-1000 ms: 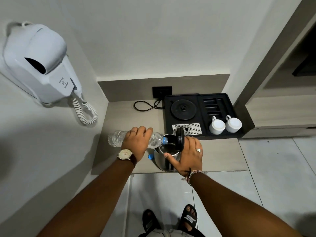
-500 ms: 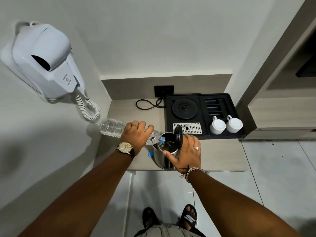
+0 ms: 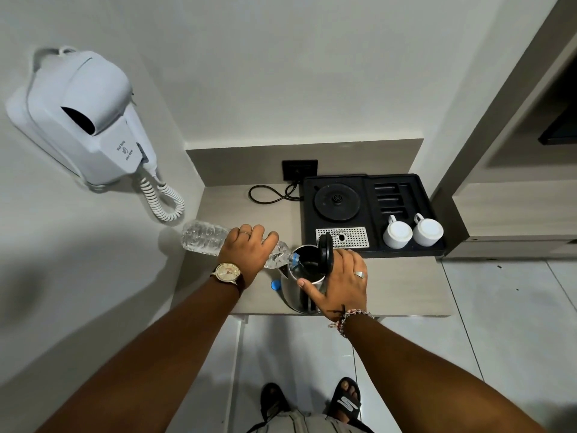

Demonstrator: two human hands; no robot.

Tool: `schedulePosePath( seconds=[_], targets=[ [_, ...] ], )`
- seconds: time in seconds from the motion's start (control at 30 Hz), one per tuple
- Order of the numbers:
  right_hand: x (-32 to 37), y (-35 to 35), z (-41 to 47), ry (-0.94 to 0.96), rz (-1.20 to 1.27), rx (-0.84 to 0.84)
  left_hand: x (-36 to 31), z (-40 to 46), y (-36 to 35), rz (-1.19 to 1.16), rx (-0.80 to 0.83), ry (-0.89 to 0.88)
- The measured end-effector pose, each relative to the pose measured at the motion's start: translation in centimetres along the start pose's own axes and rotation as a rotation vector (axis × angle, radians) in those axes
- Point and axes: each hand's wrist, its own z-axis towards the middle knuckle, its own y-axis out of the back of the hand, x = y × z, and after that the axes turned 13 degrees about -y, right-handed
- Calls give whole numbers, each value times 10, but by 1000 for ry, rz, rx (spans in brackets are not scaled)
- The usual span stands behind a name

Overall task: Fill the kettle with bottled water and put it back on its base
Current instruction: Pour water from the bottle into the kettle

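A steel kettle (image 3: 298, 296) stands near the front edge of the grey counter (image 3: 399, 285), its black lid (image 3: 325, 255) flipped upright. My right hand (image 3: 342, 284) grips the kettle's handle side. My left hand (image 3: 248, 250) holds a clear plastic water bottle (image 3: 203, 237) tilted on its side, base raised to the left, with its neck over the kettle's open mouth. The round black kettle base (image 3: 336, 201) sits vacant in a black tray (image 3: 437, 226) behind the kettle.
A blue bottle cap (image 3: 275, 285) lies on the counter left of the kettle. Two white cups (image 3: 412, 233) stand upside down in the tray. A power cord (image 3: 268, 195) runs to a wall socket. A white wall hair dryer (image 3: 81, 120) hangs on the left wall.
The bottle's base has risen, tilting the bottle more steeply toward the kettle. My right hand and the kettle have stayed in place.
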Motion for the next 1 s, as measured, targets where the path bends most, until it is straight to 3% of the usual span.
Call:
schedulePosePath(
  seconds=[0.37, 0.57, 0.63, 0.77, 1.0],
  targets=[
    [0, -1, 0, -8, -2, 9, 1, -2, -2, -95, 72, 43],
    [-1, -3, 0, -7, -9, 5, 2, -7, -14, -376, 80, 114],
    [-1, -3, 0, -7, -10, 3, 6, -11, -21, -586, 32, 217],
    [-1, -5, 1, -6, -13, -6, 15, -22, -35, -1008, -186, 619],
    [-4, -10, 2, -7, -16, -10, 36, -31, -58, -1222, -334, 899]
  ],
)
